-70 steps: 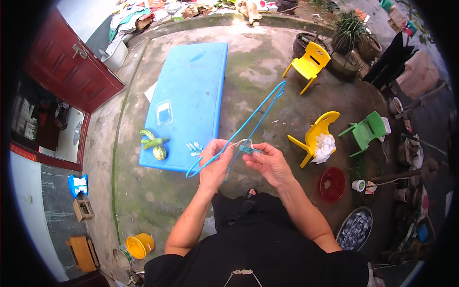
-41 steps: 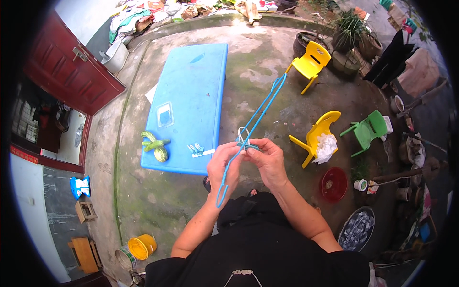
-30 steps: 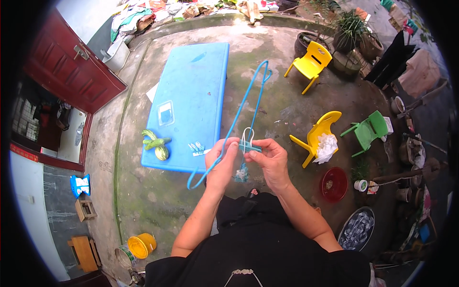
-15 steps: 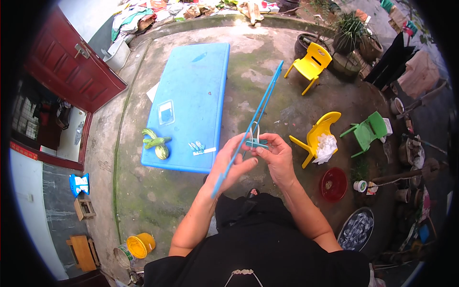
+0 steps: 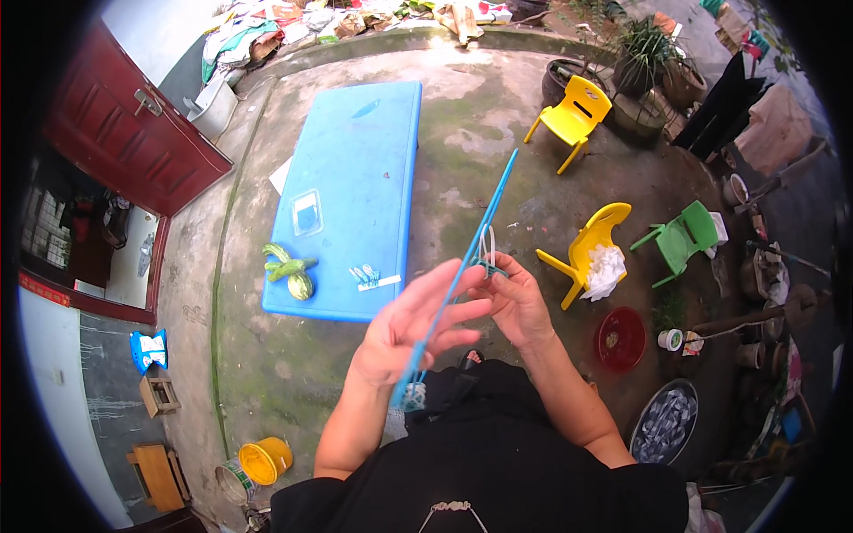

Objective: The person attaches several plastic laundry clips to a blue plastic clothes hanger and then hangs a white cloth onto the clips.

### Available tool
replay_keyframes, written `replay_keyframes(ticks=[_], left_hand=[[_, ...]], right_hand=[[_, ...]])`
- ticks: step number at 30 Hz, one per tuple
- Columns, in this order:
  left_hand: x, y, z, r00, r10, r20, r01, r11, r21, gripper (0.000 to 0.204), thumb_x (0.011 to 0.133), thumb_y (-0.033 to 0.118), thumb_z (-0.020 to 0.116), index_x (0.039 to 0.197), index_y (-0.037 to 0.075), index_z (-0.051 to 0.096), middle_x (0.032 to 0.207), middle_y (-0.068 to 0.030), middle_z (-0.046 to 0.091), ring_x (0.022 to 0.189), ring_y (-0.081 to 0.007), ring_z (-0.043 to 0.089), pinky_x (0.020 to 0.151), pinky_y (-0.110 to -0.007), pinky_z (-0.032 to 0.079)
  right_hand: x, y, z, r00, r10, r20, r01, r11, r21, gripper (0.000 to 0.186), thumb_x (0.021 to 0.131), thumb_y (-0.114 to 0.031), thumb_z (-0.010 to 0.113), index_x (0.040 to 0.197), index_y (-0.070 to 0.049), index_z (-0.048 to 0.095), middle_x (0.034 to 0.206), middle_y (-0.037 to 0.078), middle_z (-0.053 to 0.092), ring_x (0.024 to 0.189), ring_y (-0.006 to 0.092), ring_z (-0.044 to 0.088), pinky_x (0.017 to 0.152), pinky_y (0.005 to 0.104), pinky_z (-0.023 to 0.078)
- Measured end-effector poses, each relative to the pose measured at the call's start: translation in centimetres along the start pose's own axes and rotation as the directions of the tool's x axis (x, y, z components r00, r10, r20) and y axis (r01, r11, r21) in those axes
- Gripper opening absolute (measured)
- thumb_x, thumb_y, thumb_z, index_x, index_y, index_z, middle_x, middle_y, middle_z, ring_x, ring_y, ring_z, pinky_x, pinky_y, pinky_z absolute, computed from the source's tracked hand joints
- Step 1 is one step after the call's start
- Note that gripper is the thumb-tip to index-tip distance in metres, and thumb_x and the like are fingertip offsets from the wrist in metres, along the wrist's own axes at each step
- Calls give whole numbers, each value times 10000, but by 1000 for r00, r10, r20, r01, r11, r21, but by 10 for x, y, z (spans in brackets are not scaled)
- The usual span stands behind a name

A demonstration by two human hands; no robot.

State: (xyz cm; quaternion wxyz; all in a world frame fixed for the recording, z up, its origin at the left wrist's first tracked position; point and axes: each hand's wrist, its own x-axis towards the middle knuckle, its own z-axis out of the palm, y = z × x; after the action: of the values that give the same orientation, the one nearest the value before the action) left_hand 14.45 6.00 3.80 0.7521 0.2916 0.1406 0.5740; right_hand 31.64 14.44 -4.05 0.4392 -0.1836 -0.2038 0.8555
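A thin blue plastic frame (image 5: 458, 284), seen almost edge-on, slants up and to the right in front of my body. From its middle rises a white loop (image 5: 487, 242) next to a small teal piece. My right hand (image 5: 520, 306) pinches that teal piece between thumb and fingers. My left hand (image 5: 400, 333) has its fingers spread, just behind the lower half of the frame; whether it touches the frame I cannot tell. Near the frame's lower end shows a blue-and-white patterned bit (image 5: 413, 396), partly hidden.
A blue table (image 5: 355, 160) ahead bears green striped gourds (image 5: 293, 269), a clear tray (image 5: 306, 213) and small blue-grey pieces (image 5: 364, 275). Yellow chairs (image 5: 576, 111), a green chair (image 5: 680, 242), a red basin (image 5: 620, 339) and a metal tub (image 5: 665, 422) stand to the right.
My left hand has opened its fingers and moved down and left, away from the teal piece. The frame's upper end has dropped slightly, and the patterned bit now shows below.
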Motion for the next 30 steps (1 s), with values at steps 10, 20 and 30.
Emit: replay_keyframes(ticks=[10, 20, 30], left_hand=[[6, -14, -34, 842, -236, -485, 284, 958, 27, 333, 948, 208, 495, 1226, 29, 450, 856, -89, 601, 371, -45, 389, 272, -176, 269], [26, -20, -24, 746, -196, -637, 474, 827, 302, 287, 892, 287, 593, 1096, 88, 550, 792, -38, 563, 367, -60, 409, 280, -203, 243], [29, -28, -21, 706, -61, -705, 277, 941, 196, 153, 890, 214, 567, 932, 68, 545, 632, -26, 527, 337, -79, 405, 275, -221, 219]], right_hand=[[-9, 0, -6, 995, 64, 70, -55, 990, -129, 304, 837, -24, 607, 1131, -8, 532, 987, 110, 626, 850, 188, 629, 763, 343, 532], [-2, -18, 1, 981, 183, 58, -130, 858, -498, 303, 770, -3, 663, 1064, -3, 592, 984, 55, 630, 823, 133, 614, 727, 267, 509], [-8, -8, 0, 996, 83, -20, -84, 917, -390, 255, 779, 1, 674, 1016, 21, 583, 894, 101, 641, 758, 176, 653, 687, 284, 541]])
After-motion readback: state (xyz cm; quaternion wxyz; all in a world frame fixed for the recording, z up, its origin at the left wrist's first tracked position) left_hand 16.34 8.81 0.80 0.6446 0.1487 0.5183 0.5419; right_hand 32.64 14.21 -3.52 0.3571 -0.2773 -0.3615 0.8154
